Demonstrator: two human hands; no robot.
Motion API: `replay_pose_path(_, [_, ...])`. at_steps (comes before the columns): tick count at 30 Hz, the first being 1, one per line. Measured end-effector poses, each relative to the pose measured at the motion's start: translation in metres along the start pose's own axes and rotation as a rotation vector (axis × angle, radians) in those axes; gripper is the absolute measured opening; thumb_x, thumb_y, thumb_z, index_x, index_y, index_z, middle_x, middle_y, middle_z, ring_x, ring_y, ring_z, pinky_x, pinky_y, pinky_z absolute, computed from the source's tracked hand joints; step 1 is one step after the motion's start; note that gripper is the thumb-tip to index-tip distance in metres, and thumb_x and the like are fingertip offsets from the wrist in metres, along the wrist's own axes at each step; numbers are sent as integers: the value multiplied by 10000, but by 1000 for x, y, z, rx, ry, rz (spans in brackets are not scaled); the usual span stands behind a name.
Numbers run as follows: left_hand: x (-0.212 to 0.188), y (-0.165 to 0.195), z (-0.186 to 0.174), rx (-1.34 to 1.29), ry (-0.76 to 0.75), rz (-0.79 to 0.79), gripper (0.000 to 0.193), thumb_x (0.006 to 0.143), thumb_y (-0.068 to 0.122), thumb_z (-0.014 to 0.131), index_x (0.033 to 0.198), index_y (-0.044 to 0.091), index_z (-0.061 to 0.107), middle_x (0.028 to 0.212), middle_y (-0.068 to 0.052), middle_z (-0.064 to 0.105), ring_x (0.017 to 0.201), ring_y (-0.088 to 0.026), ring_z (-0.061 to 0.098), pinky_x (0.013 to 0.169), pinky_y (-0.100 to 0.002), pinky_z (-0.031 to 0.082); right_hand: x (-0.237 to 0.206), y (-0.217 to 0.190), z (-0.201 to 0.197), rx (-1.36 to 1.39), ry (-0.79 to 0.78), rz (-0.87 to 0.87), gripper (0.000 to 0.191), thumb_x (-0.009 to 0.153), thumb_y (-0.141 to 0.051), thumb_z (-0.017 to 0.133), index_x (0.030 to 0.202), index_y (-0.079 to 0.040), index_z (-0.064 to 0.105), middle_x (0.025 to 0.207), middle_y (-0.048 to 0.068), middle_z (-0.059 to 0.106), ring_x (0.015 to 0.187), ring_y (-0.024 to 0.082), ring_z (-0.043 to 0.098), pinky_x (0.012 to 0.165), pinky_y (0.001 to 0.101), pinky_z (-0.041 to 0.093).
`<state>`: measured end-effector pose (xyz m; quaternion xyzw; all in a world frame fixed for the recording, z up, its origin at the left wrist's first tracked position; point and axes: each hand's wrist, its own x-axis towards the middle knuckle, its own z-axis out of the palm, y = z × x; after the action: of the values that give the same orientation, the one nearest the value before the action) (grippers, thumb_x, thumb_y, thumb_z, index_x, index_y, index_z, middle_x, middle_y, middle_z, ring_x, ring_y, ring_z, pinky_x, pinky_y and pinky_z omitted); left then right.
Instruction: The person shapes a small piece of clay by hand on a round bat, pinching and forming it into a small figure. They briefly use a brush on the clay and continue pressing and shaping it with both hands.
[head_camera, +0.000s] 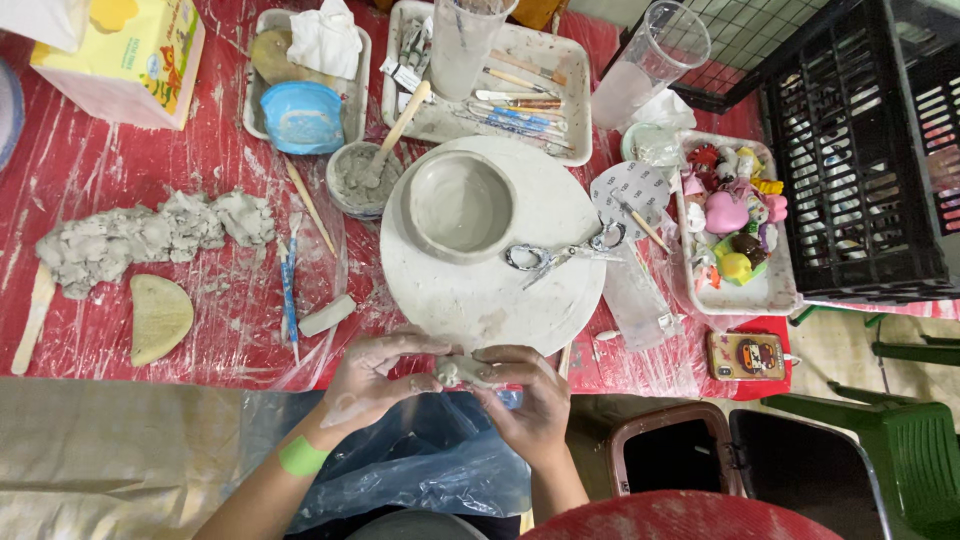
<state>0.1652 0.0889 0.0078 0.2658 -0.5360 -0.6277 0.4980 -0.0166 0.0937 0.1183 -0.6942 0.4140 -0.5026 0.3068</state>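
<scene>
Clay-slip cup (362, 178) with wooden stick (400, 128)

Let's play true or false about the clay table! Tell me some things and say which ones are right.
1. Both hands, the left hand and the right hand, hold one small clay lump. True.
2. The clay bowl sits on the floor. False: it sits on the round white board.
3. Scissors lie on that board beside the bowl. True.
4. The table cover is green. False: it is red.
5. A stick stands in the small cup of wet clay. True.
</scene>
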Motion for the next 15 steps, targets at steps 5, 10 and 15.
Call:
replay_pose_path(5, [-1, -12, -3, -352, -16, -224, 366, 855, -7, 801, 1203, -61, 701, 1174, -152, 743, 1045, -225, 718, 884, -358, 602, -6, -2, -2, -24, -6, -21, 296, 772, -4, 897, 982, -38, 691, 1086, 153, 747, 1018, 219, 759, 853, 325, 626])
replay_pose_path(10, [-1, -16, 6, -559, -5, -201, 534, 840, 154, 775, 1328, -15, 638, 1243, -140, 701, 1125, -208, 698, 980, -346, 583, -7, -8, 0, 76, 15, 102, 338, 788, -31, 892, 1031, -10, 659, 1107, 153, 723, 1044, 226, 726, 915, 335, 591])
replay_pose_path(15, [-8, -21, 12, -270, 63, -196, 509, 836, 40, 815, 1306, -43, 638, 1304, -119, 639, 1198, -198, 648, 1033, -359, 551, -6, -9, 10, 276, 61, 332, 362, 850, -56, 839, 1124, 7, 610, 1207, 152, 666, 1124, 215, 661, 987, 350, 544])
